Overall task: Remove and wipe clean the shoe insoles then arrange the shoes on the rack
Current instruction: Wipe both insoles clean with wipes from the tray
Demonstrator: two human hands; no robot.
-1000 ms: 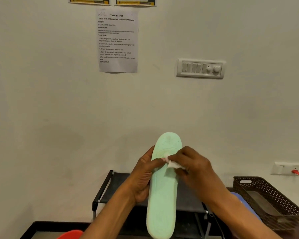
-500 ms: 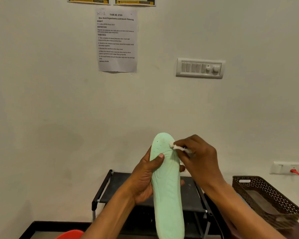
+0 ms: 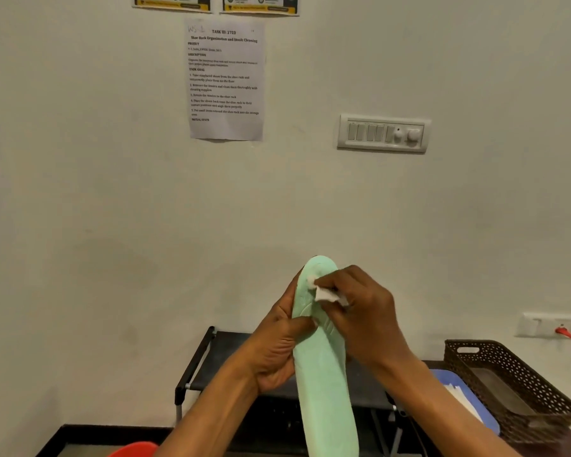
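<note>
head view: i see the left hand (image 3: 277, 352) wrapped round the middle of the green insole (image 3: 325, 394), held up in front of the wall (image 3: 112, 225) above the shoe rack (image 3: 197, 367). the right hand (image 3: 365, 313) pinches a small white wipe (image 3: 325, 294) on its top end. i think a hard rub could bend it or slip it loose.

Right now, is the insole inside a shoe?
Out: left hand grips the green insole in the air, right hand pinching a white wipe against it.
</note>
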